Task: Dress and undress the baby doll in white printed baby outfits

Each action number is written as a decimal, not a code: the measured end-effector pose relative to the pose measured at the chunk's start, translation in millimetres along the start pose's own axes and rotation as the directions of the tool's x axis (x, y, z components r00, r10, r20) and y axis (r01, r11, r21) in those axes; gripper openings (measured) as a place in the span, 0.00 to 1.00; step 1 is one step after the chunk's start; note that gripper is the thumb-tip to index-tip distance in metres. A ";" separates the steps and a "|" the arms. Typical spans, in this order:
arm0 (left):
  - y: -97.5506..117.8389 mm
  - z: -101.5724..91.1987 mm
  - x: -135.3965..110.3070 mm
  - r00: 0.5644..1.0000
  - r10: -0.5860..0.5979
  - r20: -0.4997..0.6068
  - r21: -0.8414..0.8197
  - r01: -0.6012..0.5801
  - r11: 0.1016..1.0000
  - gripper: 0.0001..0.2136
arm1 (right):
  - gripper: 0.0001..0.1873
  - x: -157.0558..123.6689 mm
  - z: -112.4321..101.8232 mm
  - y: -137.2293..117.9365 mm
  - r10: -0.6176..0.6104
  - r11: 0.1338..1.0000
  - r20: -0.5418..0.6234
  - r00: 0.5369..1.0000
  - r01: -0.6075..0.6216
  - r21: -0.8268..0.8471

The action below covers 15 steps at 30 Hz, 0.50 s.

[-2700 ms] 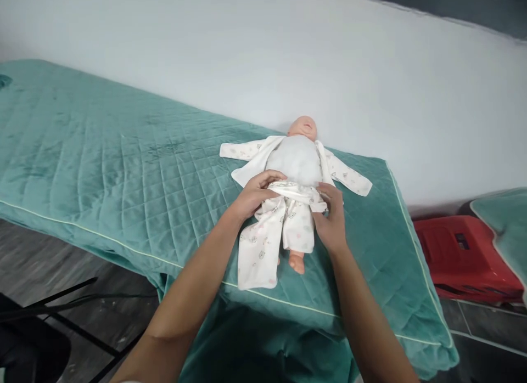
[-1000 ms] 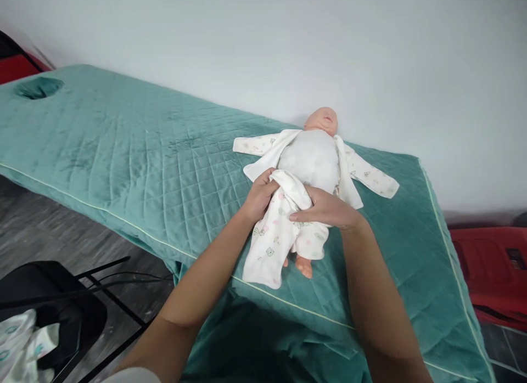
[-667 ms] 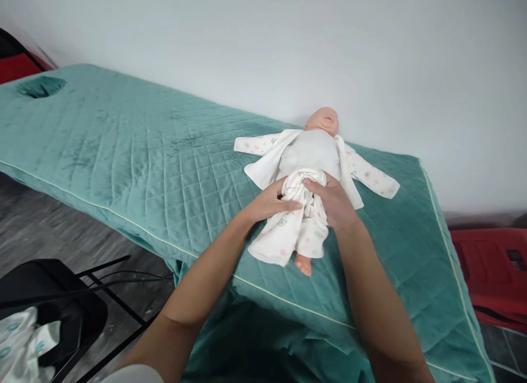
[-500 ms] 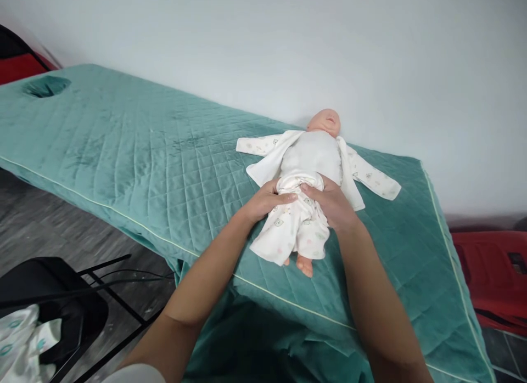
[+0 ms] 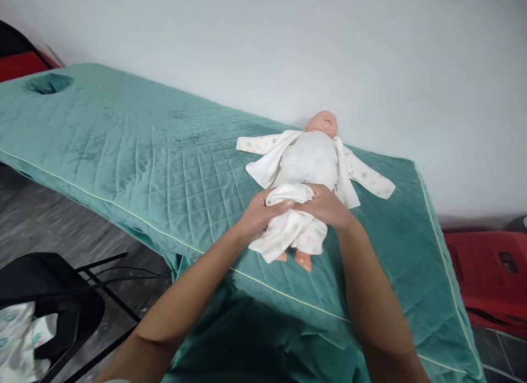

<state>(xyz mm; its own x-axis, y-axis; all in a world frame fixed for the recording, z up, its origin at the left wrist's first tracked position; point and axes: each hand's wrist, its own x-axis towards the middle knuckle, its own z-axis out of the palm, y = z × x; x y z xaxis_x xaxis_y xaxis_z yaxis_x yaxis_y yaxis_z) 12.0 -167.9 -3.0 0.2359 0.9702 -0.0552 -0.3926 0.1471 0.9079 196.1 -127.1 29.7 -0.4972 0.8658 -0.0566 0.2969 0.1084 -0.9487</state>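
A baby doll [image 5: 310, 155] lies on its back on a teal quilted massage table [image 5: 144, 163], head toward the wall. An open white printed jacket [image 5: 267, 162] is spread under it with both sleeves out. White printed trousers [image 5: 294, 229] are bunched over its legs, and both bare feet [image 5: 298, 259] stick out below. My left hand [image 5: 259, 214] grips the trousers' waistband on the doll's left side. On the other side my right hand [image 5: 325, 206] is closed on the same waistband, at the doll's belly.
The table has a face hole [image 5: 48, 84] at the far left and a light wall behind it. A black chair [image 5: 45, 300] with printed cloth [image 5: 18, 339] on it stands lower left. Something red and low [image 5: 489, 279] sits on the floor at right.
The trousers have come further up the doll's legs: the loose left trouser leg has shortened and bunched, and a second foot now shows. Both hands stay at the waistband.
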 end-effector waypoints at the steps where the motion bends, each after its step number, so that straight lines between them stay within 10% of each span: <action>1: 1.1 3.1 -9.2 0.999 -0.039 -0.006 -0.007 0.039 0.999 0.20 | 0.17 0.3 0.3 -0.8 -0.012 0.999 0.002 1.000 0.012 -0.035; 15: 9.3 65.6 -115.4 0.926 -0.244 -0.289 -0.360 0.131 0.924 0.13 | 0.08 0.8 3.3 5.1 -0.082 0.962 0.145 0.986 0.116 -0.246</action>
<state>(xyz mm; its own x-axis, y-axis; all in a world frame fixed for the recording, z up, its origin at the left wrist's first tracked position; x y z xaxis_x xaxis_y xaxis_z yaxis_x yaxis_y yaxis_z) 39.5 -291.1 39.1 0.0567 0.9180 -0.3926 -0.6518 0.3319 0.6819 194.5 -127.5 23.7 -0.6327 0.7740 -0.0229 0.4281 0.3250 -0.8433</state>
